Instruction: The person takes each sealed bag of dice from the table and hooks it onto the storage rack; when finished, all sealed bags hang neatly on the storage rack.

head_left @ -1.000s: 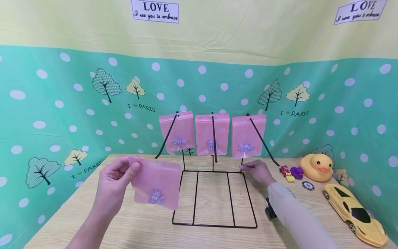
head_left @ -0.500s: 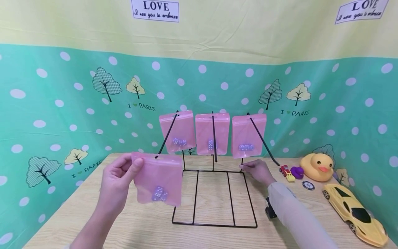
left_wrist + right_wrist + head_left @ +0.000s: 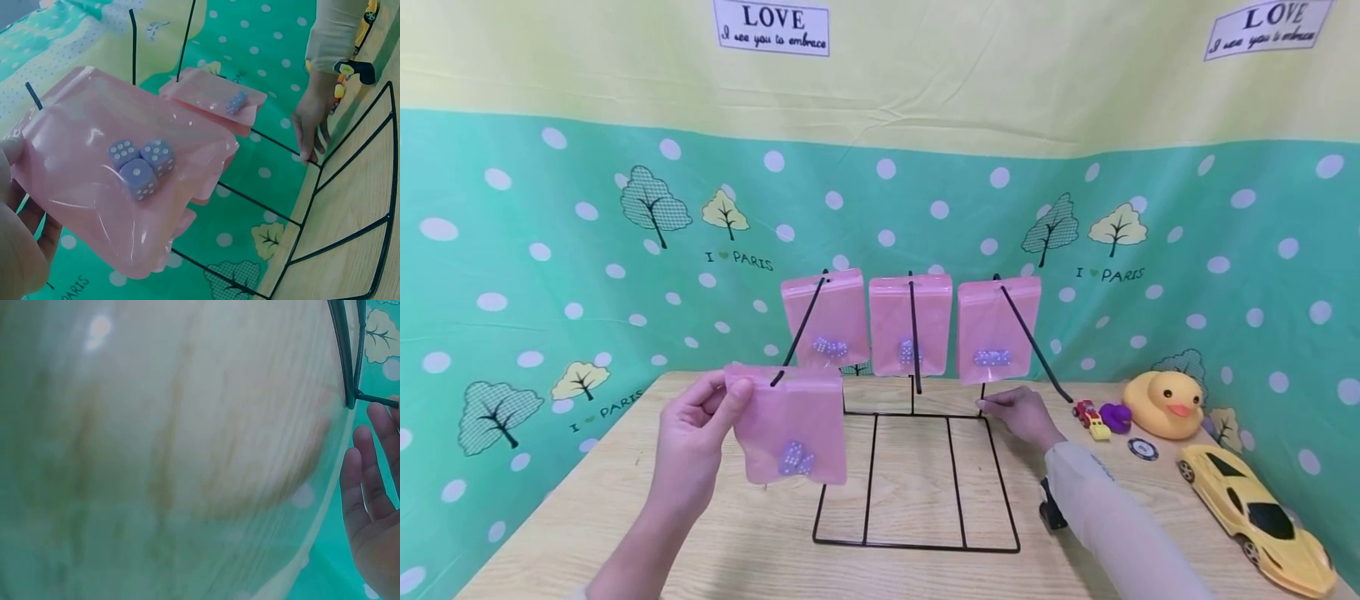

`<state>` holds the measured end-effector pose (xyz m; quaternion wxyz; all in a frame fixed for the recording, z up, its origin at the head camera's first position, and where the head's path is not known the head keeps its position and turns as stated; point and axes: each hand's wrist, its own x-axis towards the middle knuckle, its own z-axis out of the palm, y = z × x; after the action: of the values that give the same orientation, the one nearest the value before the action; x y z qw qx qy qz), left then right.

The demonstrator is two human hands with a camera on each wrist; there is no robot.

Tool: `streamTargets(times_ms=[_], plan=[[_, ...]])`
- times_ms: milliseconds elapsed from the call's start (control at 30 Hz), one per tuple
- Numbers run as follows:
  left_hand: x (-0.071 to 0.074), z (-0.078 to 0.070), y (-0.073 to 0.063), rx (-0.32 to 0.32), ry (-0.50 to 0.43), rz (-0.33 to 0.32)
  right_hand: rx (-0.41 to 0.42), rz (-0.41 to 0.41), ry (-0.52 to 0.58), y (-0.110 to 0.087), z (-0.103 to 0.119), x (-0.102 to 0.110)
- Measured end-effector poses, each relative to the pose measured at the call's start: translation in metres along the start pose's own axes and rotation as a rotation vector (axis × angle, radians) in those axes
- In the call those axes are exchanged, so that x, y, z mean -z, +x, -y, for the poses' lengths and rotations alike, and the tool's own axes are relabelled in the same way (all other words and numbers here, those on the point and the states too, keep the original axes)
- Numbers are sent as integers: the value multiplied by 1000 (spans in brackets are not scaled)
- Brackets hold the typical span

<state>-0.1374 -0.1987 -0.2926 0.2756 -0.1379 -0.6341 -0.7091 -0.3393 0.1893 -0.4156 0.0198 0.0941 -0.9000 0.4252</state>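
My left hand (image 3: 688, 446) pinches a pink zip bag (image 3: 760, 433) by its upper left corner, thumb in front. Several purple dice (image 3: 139, 164) show through the bag. The front tip of the left hook (image 3: 793, 342) pokes out through the bag's top. Pink zip bags with dice hang farther back: a left bag (image 3: 827, 317), a middle bag (image 3: 891, 325) and a right bag (image 3: 981, 325). They hang on a black wire rack (image 3: 917, 547). My right hand (image 3: 1022, 414) grips the rack's right upright near its foot; the right wrist view shows its other fingers (image 3: 353, 487) extended.
Right of the rack lie a small red and yellow toy car (image 3: 1091, 419), a purple duck (image 3: 1116, 417), a large yellow duck (image 3: 1163, 404), a poker chip (image 3: 1143, 448) and a yellow sports car (image 3: 1258, 517). A patterned cloth (image 3: 700, 192) hangs behind the wooden table (image 3: 752, 550).
My left hand has lifted the bag and moved it slightly right; the left hook's tip now shows in front of the bag's top. My right hand stays on the rack.
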Motion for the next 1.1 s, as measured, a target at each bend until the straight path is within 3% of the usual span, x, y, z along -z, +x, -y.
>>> streamTargets(times_ms=[333,767,1100], plan=[[-15,3,9,32,62,-177,-17,13,20,1,0,-2],[-22,14,31,-10,58,-185,0,-7,-31,5,-4,-2],[-27,25,47,0,123,-209,-14,-1,-17,3,-4,-2]])
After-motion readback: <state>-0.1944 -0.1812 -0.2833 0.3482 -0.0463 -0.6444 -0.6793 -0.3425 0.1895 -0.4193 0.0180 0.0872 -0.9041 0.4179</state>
